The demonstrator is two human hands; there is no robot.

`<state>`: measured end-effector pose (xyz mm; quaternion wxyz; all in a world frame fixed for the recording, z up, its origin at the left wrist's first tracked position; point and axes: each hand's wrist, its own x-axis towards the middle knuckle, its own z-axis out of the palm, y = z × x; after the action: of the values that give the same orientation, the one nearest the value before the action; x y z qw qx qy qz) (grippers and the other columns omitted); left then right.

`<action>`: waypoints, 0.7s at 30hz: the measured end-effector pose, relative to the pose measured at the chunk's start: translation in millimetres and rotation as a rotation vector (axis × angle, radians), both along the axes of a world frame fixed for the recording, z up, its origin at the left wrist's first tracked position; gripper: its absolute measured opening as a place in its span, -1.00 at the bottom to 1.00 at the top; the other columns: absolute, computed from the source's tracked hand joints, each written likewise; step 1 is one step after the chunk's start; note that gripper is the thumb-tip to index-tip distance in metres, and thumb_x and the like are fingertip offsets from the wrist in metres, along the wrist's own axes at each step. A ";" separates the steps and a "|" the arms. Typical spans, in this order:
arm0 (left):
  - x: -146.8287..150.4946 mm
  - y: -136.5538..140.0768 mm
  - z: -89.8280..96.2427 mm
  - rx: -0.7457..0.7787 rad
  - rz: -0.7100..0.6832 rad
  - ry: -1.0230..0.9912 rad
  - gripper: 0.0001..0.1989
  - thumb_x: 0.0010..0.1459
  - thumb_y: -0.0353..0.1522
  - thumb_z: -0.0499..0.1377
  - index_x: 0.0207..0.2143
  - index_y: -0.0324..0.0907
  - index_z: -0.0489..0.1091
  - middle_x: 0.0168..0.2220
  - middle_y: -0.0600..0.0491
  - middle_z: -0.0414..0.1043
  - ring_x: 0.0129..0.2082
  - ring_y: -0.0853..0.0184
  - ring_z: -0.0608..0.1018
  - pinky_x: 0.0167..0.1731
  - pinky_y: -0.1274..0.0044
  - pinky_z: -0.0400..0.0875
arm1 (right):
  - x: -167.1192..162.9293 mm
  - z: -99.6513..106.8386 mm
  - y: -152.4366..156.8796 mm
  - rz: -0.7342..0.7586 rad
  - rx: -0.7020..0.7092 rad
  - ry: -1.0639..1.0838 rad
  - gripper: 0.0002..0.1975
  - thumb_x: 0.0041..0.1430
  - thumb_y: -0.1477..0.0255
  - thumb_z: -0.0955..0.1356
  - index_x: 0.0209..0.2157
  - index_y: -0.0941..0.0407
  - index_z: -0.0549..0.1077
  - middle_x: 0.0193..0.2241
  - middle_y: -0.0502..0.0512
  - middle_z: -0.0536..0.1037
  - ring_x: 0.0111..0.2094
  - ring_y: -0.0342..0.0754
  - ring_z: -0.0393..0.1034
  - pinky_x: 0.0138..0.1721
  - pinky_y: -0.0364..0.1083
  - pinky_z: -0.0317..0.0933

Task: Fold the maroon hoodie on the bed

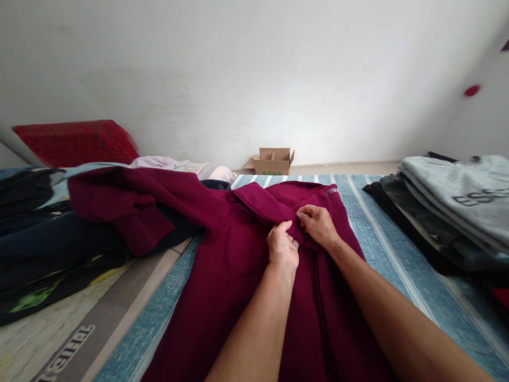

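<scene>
A maroon coat [238, 276] lies spread in front of me, its body running down past the lower edge of the view. One sleeve [159, 193] stretches left over a pile of dark clothes. My left hand [283, 245] is closed on the edge of the folded collar flap, palm up, with its fingers partly under the cloth. Just right of it, my right hand [318, 225] pinches the same flap between thumb and fingertips. A pale label strip shows on the coat's upper right edge. The far sleeve is not plainly visible.
Folded clothes, a grey lettered shirt [473, 185] on top, are stacked at right on the blue striped sheet [392, 254]. Dark clothes [51, 239] are heaped at left. A cardboard box [274, 160] and a red patterned item [75, 143] are near the white wall [254, 69].
</scene>
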<state>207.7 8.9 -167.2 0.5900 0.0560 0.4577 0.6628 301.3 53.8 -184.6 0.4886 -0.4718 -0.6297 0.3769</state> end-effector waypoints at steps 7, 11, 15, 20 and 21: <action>0.5 -1.2 0.1 0.027 0.015 0.087 -0.81 -0.23 -0.50 0.18 -0.60 -0.17 0.17 -0.72 0.27 0.06 -0.69 0.51 0.22 -0.57 0.58 0.11 | -0.5 1.1 -0.3 -0.002 0.021 -0.026 -0.76 -0.02 0.26 0.31 -0.49 0.15 0.46 -0.66 -0.03 0.39 -0.67 -0.20 0.16 -0.65 -0.21 0.06; -0.8 -1.1 -0.8 0.063 0.013 0.128 -0.78 -0.27 -0.47 0.20 -0.60 -0.17 0.16 -0.69 0.26 0.12 -0.67 0.49 0.28 -0.56 0.58 0.15 | -0.3 1.5 -1.4 -0.004 0.050 -0.048 -0.77 -0.01 0.27 0.31 -0.50 0.14 0.48 -0.65 -0.03 0.40 -0.66 -0.19 0.16 -0.64 -0.20 0.06; -2.0 -0.3 -2.4 0.076 0.012 0.142 -0.74 -0.30 -0.45 0.22 -0.61 -0.16 0.12 -0.69 0.26 0.14 -0.68 0.50 0.29 -0.56 0.59 0.15 | 1.8 3.9 -3.1 0.006 0.081 -0.090 -0.79 0.00 0.29 0.30 -0.54 0.10 0.48 -0.65 -0.03 0.40 -0.64 -0.17 0.17 -0.60 -0.19 0.05; -2.8 -1.1 -2.2 0.082 0.008 0.158 -0.73 -0.32 -0.46 0.22 -0.60 -0.16 0.11 -0.70 0.28 0.13 -0.71 0.54 0.22 -0.59 0.60 0.12 | 2.5 11.3 -3.8 0.017 0.114 -0.149 -0.88 -0.04 0.39 0.32 -0.58 0.07 0.46 -0.63 -0.02 0.42 -0.54 -0.12 0.25 -0.49 -0.17 0.07; -2.9 -1.3 -2.1 0.082 0.008 0.161 -0.73 -0.32 -0.46 0.22 -0.60 -0.16 0.12 -0.71 0.28 0.12 -0.72 0.54 0.21 -0.59 0.60 0.12 | 1.9 12.4 -3.6 0.009 0.116 -0.149 -0.90 -0.07 0.41 0.32 -0.60 0.07 0.44 -0.63 -0.02 0.42 -0.52 -0.11 0.26 -0.47 -0.17 0.07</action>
<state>204.7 7.6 -169.3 0.5457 0.1314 0.4765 0.6766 303.1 50.2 -172.3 0.4653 -0.4668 -0.6872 0.3056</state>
